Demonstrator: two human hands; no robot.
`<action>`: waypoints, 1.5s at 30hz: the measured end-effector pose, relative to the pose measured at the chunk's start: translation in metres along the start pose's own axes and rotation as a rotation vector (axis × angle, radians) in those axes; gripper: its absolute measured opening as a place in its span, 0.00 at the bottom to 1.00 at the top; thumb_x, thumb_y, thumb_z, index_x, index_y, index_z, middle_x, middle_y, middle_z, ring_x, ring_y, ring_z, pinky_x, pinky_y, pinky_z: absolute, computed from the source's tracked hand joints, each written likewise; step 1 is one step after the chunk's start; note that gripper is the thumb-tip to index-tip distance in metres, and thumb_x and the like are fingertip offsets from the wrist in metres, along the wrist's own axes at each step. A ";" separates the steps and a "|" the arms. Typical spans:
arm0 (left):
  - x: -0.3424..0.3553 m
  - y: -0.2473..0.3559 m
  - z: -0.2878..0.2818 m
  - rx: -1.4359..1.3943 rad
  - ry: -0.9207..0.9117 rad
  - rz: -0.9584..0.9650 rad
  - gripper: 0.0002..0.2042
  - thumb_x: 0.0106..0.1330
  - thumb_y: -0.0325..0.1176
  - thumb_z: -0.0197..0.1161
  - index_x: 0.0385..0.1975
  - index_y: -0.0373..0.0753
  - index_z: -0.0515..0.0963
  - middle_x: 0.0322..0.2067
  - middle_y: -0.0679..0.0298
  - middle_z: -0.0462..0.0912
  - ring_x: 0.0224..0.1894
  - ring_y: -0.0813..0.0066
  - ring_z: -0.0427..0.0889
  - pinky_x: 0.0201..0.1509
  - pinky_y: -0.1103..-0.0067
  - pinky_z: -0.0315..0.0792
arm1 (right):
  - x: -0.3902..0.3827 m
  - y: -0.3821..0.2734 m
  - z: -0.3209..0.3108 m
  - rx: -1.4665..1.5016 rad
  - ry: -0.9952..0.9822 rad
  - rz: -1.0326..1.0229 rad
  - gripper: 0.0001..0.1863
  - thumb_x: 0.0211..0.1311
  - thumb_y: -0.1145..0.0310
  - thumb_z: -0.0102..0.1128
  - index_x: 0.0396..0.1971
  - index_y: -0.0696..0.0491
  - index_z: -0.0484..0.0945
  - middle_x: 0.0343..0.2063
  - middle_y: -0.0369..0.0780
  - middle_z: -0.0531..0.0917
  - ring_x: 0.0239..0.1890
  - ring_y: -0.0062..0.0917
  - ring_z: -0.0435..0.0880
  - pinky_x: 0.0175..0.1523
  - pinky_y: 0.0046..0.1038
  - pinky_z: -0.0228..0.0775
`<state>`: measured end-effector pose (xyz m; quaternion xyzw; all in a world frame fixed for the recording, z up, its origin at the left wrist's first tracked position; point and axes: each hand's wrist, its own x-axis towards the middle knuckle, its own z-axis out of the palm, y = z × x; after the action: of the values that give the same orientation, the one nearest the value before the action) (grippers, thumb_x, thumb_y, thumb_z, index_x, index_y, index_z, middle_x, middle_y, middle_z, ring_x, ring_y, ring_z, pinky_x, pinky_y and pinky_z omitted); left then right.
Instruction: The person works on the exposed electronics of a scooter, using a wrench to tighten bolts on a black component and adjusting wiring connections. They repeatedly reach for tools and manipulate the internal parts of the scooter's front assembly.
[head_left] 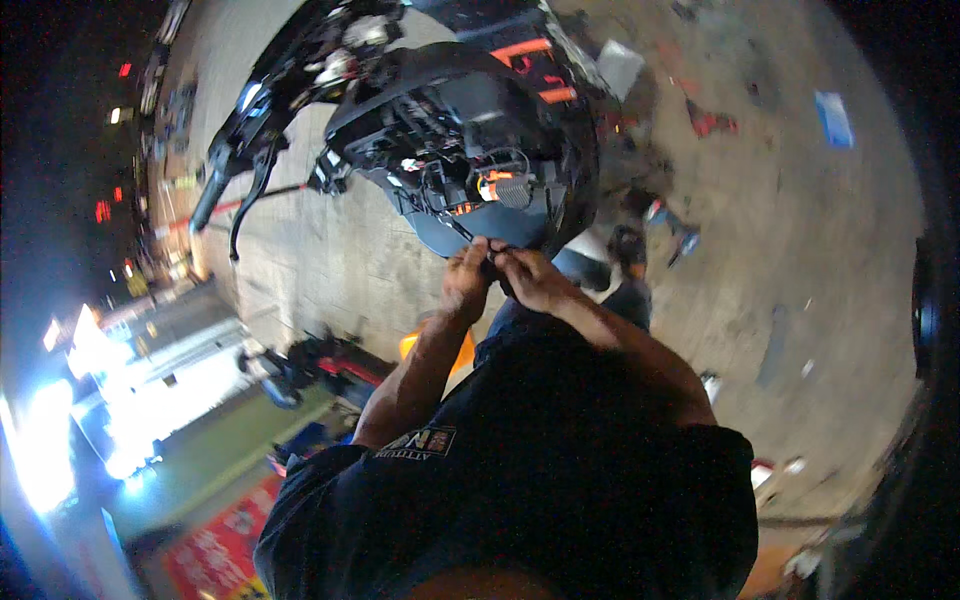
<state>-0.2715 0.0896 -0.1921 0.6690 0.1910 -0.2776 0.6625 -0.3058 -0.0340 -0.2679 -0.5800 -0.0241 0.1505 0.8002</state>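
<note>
In front of me is a scooter [440, 110] with part of its dark bodywork off and its wiring bared. A thin black cable [458, 228] runs down from the wiring to my fingertips. My left hand [466, 284] is closed in a pinch on its end, at the lower edge of a grey-blue panel [440, 235]. Close against it, my right hand [536, 281] pinches at the same spot; the fingers cover what lies between them. Just above sit orange connectors [464, 209] and a ribbed grey part [513, 190].
The handlebar grip [207, 200] and brake lever [249, 208] stick out to the left. On the floor at right lie a blue packet [833, 120], a red piece [710, 122] and a white sheet [619, 68]. An orange object [464, 356] shows behind my left forearm.
</note>
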 end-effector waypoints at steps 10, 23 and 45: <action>0.085 0.003 -0.048 0.615 -0.325 0.262 0.15 0.71 0.37 0.46 0.44 0.34 0.76 0.39 0.58 0.82 0.39 0.66 0.81 0.44 0.74 0.74 | 0.029 0.029 0.038 0.434 0.493 0.219 0.16 0.68 0.58 0.47 0.35 0.56 0.77 0.20 0.35 0.75 0.19 0.16 0.69 0.24 0.22 0.61; 0.089 0.017 -0.015 -0.089 -0.005 -0.203 0.18 0.72 0.38 0.40 0.54 0.35 0.67 0.52 0.54 0.74 0.53 0.61 0.74 0.57 0.64 0.69 | 0.080 -0.018 -0.012 -0.022 0.344 0.313 0.15 0.62 0.60 0.50 0.38 0.56 0.79 0.25 0.41 0.81 0.27 0.23 0.78 0.31 0.27 0.69; 0.111 0.037 -0.057 -0.174 -0.350 -0.362 0.17 0.72 0.38 0.47 0.55 0.37 0.69 0.53 0.60 0.75 0.56 0.65 0.72 0.62 0.67 0.63 | 0.094 0.001 0.023 -0.358 0.499 -0.035 0.11 0.59 0.71 0.47 0.40 0.59 0.74 0.30 0.51 0.80 0.33 0.45 0.80 0.40 0.40 0.72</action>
<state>-0.1559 0.1320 -0.2343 0.5062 0.2134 -0.4853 0.6802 -0.2209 0.0123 -0.2740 -0.7304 0.1368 -0.0171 0.6690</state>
